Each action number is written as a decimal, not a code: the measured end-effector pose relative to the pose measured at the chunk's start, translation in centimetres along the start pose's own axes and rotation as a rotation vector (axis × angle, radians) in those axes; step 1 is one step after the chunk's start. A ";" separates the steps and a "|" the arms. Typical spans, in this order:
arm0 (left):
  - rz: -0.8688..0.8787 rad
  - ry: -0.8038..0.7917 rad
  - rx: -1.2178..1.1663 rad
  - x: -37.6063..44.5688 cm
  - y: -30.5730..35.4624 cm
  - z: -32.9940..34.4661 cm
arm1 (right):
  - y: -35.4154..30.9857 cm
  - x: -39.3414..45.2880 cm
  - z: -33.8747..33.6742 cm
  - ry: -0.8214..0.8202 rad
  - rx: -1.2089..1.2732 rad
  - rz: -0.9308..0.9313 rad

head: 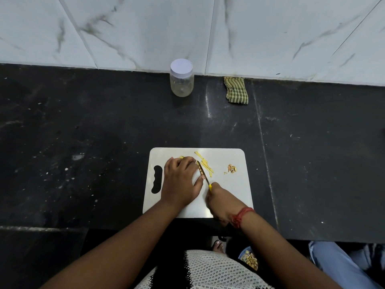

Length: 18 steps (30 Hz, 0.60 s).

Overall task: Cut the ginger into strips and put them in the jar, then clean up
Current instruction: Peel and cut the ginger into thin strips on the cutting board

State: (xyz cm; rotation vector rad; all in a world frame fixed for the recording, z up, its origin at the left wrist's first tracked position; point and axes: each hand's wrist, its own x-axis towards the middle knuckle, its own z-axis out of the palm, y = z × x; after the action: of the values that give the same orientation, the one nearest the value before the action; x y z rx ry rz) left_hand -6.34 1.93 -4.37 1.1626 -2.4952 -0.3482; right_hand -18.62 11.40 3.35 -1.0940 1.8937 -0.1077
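A white cutting board [233, 197] lies on the black counter near its front edge. My left hand [180, 180] presses down on a piece of ginger [181, 157], mostly hidden under the fingers. My right hand [218, 202] grips a small knife [203, 173] with a yellow handle; its blade rests beside my left fingertips. Several yellow ginger strips [205, 163] lie just right of the blade. A small heap of ginger peel [231, 168] sits further right on the board. A clear jar [181, 79] with a white lid on stands at the back against the wall.
A folded green checked cloth [236, 90] lies at the back, right of the jar. The black counter [83, 142] spreads wide on both sides of the board. A marble-tiled wall [187, 28] rises behind. A person's blue-clad leg [337, 265] shows at the lower right.
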 end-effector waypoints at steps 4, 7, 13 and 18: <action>0.009 -0.006 0.022 -0.1 0.0 0.0 | -0.4 0.1 -0.3 0.020 -0.063 0.037; 0.013 -0.009 0.029 -0.1 0.0 0.1 | -0.4 0.1 -0.2 0.014 -0.062 0.048; 0.014 -0.020 0.039 -0.1 0.0 0.1 | -0.1 -0.2 -0.2 0.008 -0.068 0.057; 0.010 -0.024 0.035 -0.1 0.0 0.1 | 0.2 -0.2 -0.2 -0.005 -0.073 0.064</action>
State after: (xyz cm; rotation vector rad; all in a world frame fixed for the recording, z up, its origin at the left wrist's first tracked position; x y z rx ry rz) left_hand -6.32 2.03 -4.48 1.1659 -2.5366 -0.3185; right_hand -18.82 11.63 3.53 -1.0802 1.9392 -0.0003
